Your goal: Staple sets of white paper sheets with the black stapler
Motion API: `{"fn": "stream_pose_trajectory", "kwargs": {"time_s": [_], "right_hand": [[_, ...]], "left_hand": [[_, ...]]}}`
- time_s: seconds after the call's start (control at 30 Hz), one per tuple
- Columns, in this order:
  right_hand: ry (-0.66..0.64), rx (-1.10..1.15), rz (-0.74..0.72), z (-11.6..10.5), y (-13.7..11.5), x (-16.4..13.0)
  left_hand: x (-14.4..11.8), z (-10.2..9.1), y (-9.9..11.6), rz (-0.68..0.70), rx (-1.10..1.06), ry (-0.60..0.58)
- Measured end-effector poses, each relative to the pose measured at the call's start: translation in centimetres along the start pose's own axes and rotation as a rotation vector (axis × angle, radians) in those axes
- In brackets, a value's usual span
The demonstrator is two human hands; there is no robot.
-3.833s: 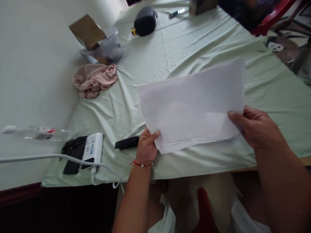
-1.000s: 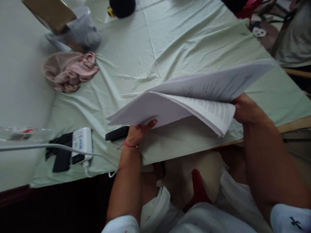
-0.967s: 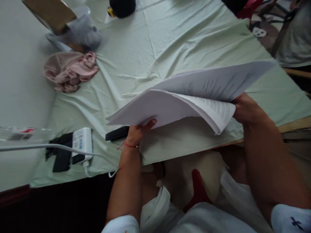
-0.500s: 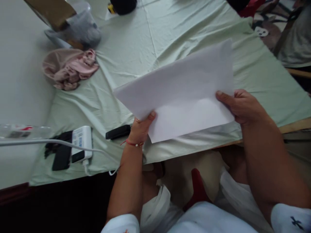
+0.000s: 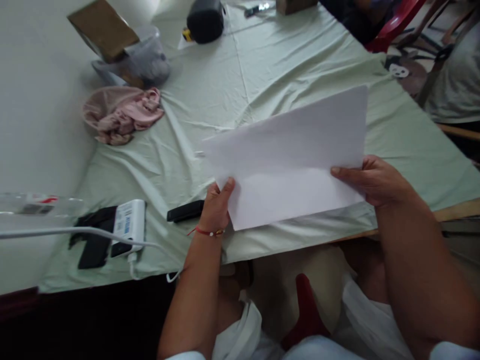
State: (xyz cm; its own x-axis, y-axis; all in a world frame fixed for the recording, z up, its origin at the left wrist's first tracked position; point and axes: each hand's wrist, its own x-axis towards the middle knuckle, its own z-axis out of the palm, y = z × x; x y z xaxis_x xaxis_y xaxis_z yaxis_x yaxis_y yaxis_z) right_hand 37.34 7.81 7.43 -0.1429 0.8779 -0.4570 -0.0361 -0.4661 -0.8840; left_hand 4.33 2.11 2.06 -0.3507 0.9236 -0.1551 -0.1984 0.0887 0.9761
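A white sheet of paper (image 5: 292, 155) is held slightly bent above the cloth-covered table, with its far right corner raised. My left hand (image 5: 216, 205), a red string bracelet at its wrist, pinches the left edge with the thumb on top. On the right edge, my right hand (image 5: 378, 180) grips the paper the same way, thumb flat on its face. The fingers under the sheet are hidden. Just left of my left hand lies a black oblong object (image 5: 184, 211) on the cloth.
A white power bank (image 5: 129, 225) with a cable sits beside a black phone (image 5: 93, 245) at left. Behind are a clear bottle (image 5: 41, 204), a pink cloth (image 5: 123, 112), a plastic bag (image 5: 150, 62) and a black case (image 5: 205, 21). The table (image 5: 412, 145) has a pale green cloth.
The view has shifted, so most things appear lower. Both hands still grip the paper, whose far left corner has drawn in toward the right as its tilt changed.
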Motion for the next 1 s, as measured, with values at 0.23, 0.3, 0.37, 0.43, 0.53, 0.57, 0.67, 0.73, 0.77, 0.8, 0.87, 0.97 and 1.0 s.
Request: {"fn": "stream_pose_trajectory", "kwargs": {"time_s": [0.23,0.3,0.37,0.43,0.53,0.57,0.67,0.73,0.77,0.8,0.87,0.97,1.0], "right_hand": [[-0.165,-0.116,0.128,-0.2,-0.4,-0.3],[-0.179,-0.128,0.147,-0.2,-0.5,-0.4],[-0.171,-0.127,0.147,0.0,-0.5,-0.4],[-0.165,-0.123,0.146,0.3,-0.6,-0.4],[-0.158,-0.098,0.131,0.5,-0.6,-0.4],[-0.144,-0.086,0.125,0.4,-0.7,-0.3],[-0.026,-0.02,0.099,0.3,-0.6,-0.1],[0.086,0.061,0.068,0.1,-0.4,0.2],[0.136,0.1,0.047,0.1,-0.3,0.4],[0.173,0.131,0.029,0.0,-0.2,0.5],[0.209,0.16,-0.001,0.0,0.0,0.8],[0.214,0.179,-0.053,0.1,0.4,1.1],[0.213,0.191,-0.074,0.1,0.5,1.2]], "left_hand": [[-0.5,-0.8,1.6,0.112,-0.193,-0.102],[-0.6,-0.9,1.8,0.127,-0.218,-0.132],[-0.5,-1.0,1.8,0.107,-0.219,-0.13],[-0.4,-1.0,1.7,0.082,-0.215,-0.108],[-0.1,-0.8,1.4,0.051,-0.223,-0.07],[0.0,-0.7,1.3,0.048,-0.222,-0.047],[0.4,-0.5,0.8,0.041,-0.187,0.01],[0.4,-0.3,0.6,0.009,-0.149,-0.012],[0.2,-0.2,0.4,-0.026,-0.124,-0.042],[0.1,-0.1,0.3,-0.068,-0.093,-0.081],[-0.4,0.1,0.1,-0.134,-0.024,-0.148],[-1.0,0.3,-0.1,-0.119,0.056,-0.168],[-1.1,0.4,-0.2,-0.086,0.072,-0.15]]}}
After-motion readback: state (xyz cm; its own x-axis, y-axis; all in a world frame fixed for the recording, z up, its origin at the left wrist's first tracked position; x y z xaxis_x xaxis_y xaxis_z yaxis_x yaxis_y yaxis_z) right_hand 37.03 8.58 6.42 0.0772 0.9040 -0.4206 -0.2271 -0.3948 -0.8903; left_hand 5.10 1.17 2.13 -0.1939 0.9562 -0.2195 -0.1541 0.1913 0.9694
